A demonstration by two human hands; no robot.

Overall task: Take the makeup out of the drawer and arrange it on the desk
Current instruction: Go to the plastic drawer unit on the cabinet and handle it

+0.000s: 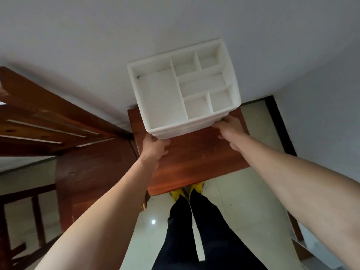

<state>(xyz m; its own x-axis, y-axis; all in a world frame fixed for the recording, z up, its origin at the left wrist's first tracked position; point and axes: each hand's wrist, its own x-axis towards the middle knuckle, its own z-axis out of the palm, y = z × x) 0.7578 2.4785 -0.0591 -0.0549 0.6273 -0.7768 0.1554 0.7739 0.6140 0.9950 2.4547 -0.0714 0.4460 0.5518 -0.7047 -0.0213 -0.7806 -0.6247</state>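
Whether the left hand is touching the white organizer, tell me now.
Touching. In the head view the left hand has its fingers curled against the lower front corner of the white organizer, with no gap showing.

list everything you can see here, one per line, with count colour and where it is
organiser: 1, white, on the desk by the wall; six open top compartments, nothing visible in them
desk: 1, red-brown wood, under the organiser
slatted wooden furniture: count unclear, brown, left of the desk
wall: 1, white, behind the desk
floor: 1, pale glossy tiles, below the desk
trousers: 1 pair, black, bottom centre
shoes: 2, yellow, at the desk's near edge
left-hand grip: 1, bare, holds the organiser's near left bottom corner
right-hand grip: 1, bare, holds the organiser's near right bottom corner
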